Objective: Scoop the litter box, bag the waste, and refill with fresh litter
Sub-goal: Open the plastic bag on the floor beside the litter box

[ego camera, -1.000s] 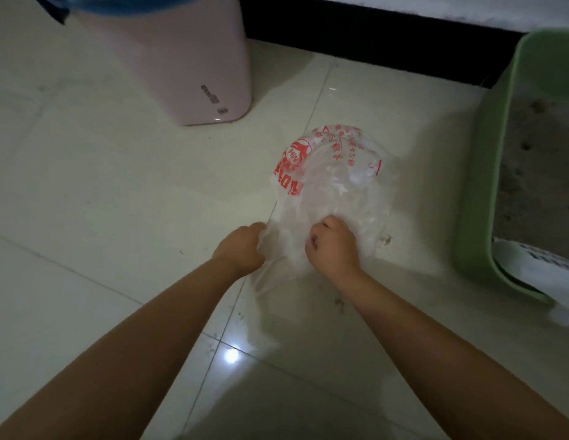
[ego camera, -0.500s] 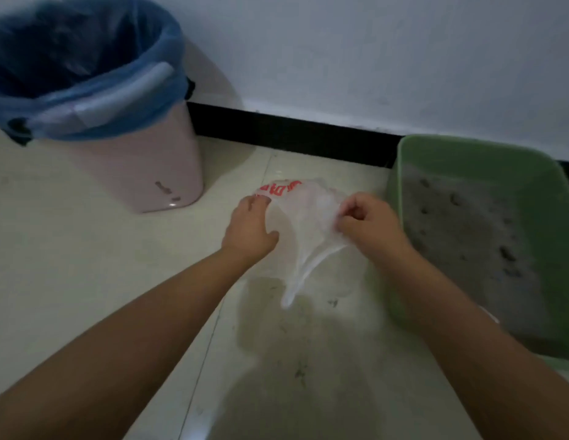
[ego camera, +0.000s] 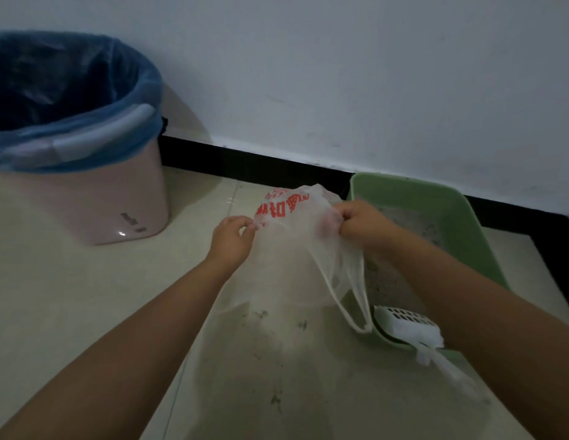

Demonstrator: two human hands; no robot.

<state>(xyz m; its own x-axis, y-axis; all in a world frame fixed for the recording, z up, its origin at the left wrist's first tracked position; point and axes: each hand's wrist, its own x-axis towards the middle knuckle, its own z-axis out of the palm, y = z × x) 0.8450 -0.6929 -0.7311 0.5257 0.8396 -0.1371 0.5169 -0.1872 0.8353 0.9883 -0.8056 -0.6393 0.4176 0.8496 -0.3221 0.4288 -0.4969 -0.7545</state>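
Pinching the plastic bag (ego camera: 295,236), the left hand (ego camera: 233,241) and right hand (ego camera: 361,223) are spreading it; litter box (ego camera: 457,217) is sitting at three o'clock.

Landmark: green plastic litter box (ego camera: 461,223), on the tiled floor (ego camera: 70,296) against the wall's black baseboard (ego camera: 254,163).
Litter: grey litter (ego camera: 413,223) lies inside the litter box.
Scoop: white slotted plastic scoop (ego camera: 403,322) rests in the litter box's near end, partly over its near rim.
Bag: thin clear plastic bag with red print (ego camera: 295,223) hangs just left of the litter box, its handle loop dangling before the near rim.
Hands: left hand (ego camera: 233,239) pinches the bag's left edge; right hand (ego camera: 362,223) grips its right edge, over the litter box's left wall.
Bin: pink plastic waste bin with blue liner (ego camera: 86,192) stands well left of the litter box, near the baseboard.
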